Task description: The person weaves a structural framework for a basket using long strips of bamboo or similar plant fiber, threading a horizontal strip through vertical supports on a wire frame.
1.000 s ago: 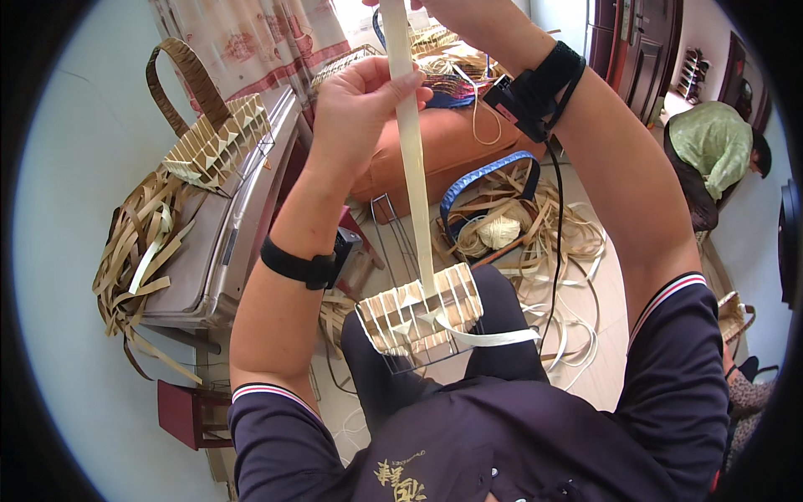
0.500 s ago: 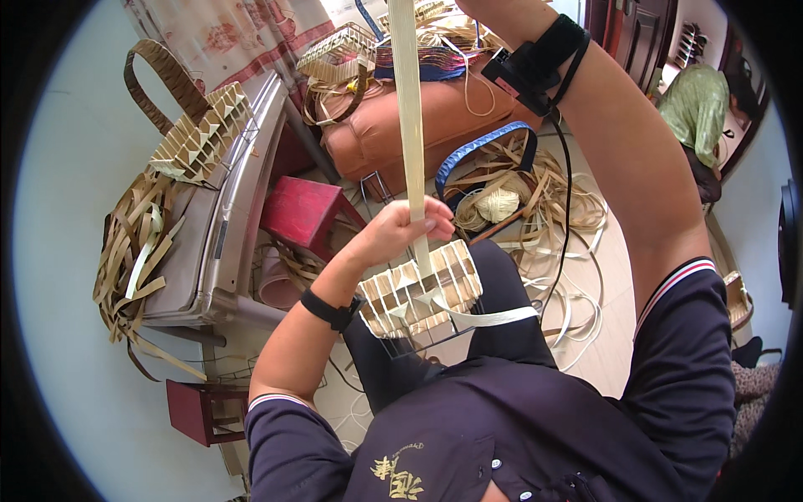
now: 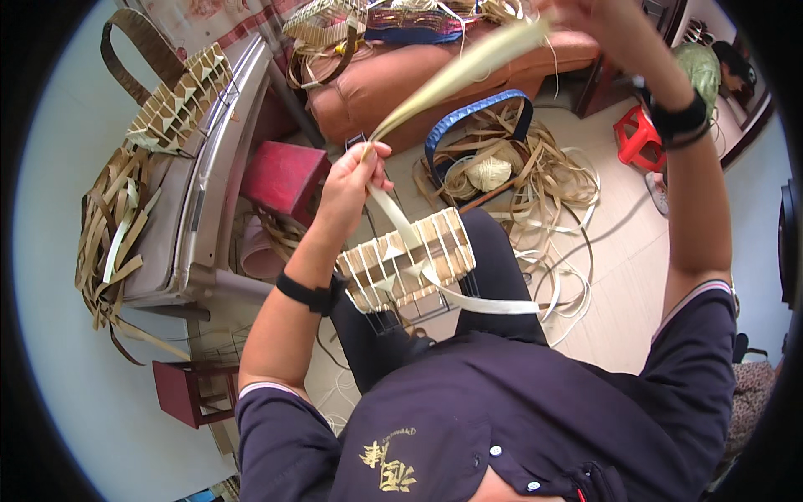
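On my lap rests a small woven basket [image 3: 447, 251] of tan and white strips over a dark wire frame. A long pale flat strip [image 3: 456, 79] rises from the basket's middle, passes through my left hand [image 3: 358, 177], and arcs up to the right. My left hand is closed on that strip, a little above the basket's far left corner. Raised at the top edge, my right hand [image 3: 590, 21] is near the strip's upper end; motion blurs its fingers, so its grip cannot be made out. Another white strip end [image 3: 493, 305] hangs from the basket across my thigh.
A blue-handled basket [image 3: 477, 109] with a ball of cord [image 3: 489, 173] stands ahead among loose strips. At left, a table [image 3: 159, 251] bears another handled basket [image 3: 180, 100]. Red stools [image 3: 284, 177] stand around. Beyond the brown sofa [image 3: 368, 96], at far right, a person [image 3: 698, 71] bends down.
The strip went from upright and taut to a slack arc leaning right. My left hand moved left and up from the basket; my right hand swung right.
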A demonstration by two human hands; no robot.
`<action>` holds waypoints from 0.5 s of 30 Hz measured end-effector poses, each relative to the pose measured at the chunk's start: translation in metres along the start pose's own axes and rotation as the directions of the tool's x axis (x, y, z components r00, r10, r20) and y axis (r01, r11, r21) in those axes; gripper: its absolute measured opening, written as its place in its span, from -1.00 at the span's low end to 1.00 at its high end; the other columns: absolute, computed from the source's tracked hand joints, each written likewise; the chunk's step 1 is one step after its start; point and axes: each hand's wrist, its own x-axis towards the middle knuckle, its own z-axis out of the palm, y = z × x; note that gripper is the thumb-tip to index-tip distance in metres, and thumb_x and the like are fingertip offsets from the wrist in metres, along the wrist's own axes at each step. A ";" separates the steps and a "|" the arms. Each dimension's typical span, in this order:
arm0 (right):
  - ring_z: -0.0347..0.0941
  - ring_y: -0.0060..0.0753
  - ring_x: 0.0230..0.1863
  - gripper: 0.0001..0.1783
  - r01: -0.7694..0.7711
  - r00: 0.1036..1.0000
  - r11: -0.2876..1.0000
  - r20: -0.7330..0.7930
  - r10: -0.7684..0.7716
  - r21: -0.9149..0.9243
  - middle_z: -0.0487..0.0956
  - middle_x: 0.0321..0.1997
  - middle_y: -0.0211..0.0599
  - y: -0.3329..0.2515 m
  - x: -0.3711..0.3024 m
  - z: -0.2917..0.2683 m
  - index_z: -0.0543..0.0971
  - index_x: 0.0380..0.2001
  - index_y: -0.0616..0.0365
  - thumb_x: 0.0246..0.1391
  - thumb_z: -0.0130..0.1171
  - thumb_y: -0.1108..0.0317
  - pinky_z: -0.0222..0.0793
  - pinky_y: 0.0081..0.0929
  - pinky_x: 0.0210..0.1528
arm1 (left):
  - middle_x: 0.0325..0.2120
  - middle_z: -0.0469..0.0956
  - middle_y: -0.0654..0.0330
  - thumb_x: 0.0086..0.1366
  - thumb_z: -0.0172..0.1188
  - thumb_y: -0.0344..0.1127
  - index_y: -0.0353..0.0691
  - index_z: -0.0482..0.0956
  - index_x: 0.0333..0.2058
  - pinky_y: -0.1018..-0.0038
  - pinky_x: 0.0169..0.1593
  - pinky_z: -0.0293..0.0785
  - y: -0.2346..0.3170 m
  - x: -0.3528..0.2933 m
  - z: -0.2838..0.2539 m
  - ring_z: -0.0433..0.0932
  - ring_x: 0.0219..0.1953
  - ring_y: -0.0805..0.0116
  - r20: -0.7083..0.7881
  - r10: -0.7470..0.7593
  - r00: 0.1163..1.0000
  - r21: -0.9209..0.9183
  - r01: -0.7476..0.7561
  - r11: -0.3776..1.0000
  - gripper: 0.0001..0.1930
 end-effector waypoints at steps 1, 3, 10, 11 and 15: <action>0.60 -0.33 -0.45 -0.84 0.155 0.988 0.986 -0.008 -0.156 -0.056 0.63 -0.53 -0.27 0.029 -0.015 0.015 0.78 -0.39 0.02 0.10 0.27 0.26 0.45 -0.39 -0.34 | -0.43 0.41 0.37 0.57 0.00 -0.28 -0.29 0.53 -0.03 0.48 -0.21 0.49 0.003 0.003 -0.002 0.39 -0.44 0.55 0.011 0.023 1.000 -0.009 -0.023 1.000 -0.78; 0.59 -0.14 -0.34 -0.87 0.272 0.957 0.889 0.204 -0.208 -0.369 0.63 -0.45 -0.22 0.043 -0.053 0.025 0.73 -0.36 0.08 -0.05 0.31 0.43 0.54 -0.32 -0.20 | -0.45 0.41 0.38 0.48 0.11 -0.38 -0.28 0.53 -0.03 0.55 -0.29 0.41 0.012 0.003 0.011 0.35 -0.45 0.60 -0.042 -0.024 0.999 -0.014 0.023 1.000 -0.83; 0.63 -0.02 -0.30 -0.93 0.107 0.978 0.921 0.207 -0.029 -0.375 0.61 -0.46 -0.14 0.041 -0.102 0.082 0.62 -0.46 0.14 -0.09 0.20 0.49 0.54 -0.15 -0.21 | -0.43 0.55 0.33 0.33 0.34 -0.40 -0.25 0.67 0.00 0.56 -0.21 0.43 0.051 0.020 0.043 0.56 -0.30 0.49 0.208 0.438 0.874 0.728 -0.438 0.527 -0.72; 0.63 -0.02 -0.30 -0.93 0.094 0.976 0.924 0.218 -0.012 -0.370 0.61 -0.46 -0.14 0.041 -0.107 0.089 0.62 -0.46 0.14 -0.09 0.20 0.49 0.54 -0.15 -0.21 | -0.42 0.58 0.20 0.30 0.33 -0.42 -0.23 0.71 -0.05 0.44 -0.22 0.46 0.071 0.019 0.063 0.60 -0.33 0.33 0.270 0.468 0.842 0.827 -0.452 0.336 -0.75; 0.61 0.10 -0.31 -0.96 -0.008 0.957 0.976 0.282 0.070 -0.217 0.62 -0.48 0.01 0.028 -0.106 0.113 0.64 -0.53 0.15 -0.14 0.23 0.49 0.53 -0.07 -0.19 | -0.45 0.57 0.07 0.31 0.31 -0.40 -0.28 0.74 -0.19 0.40 -0.28 0.47 0.081 0.030 0.077 0.59 -0.42 0.22 0.370 0.525 0.766 0.837 -0.520 0.169 -0.86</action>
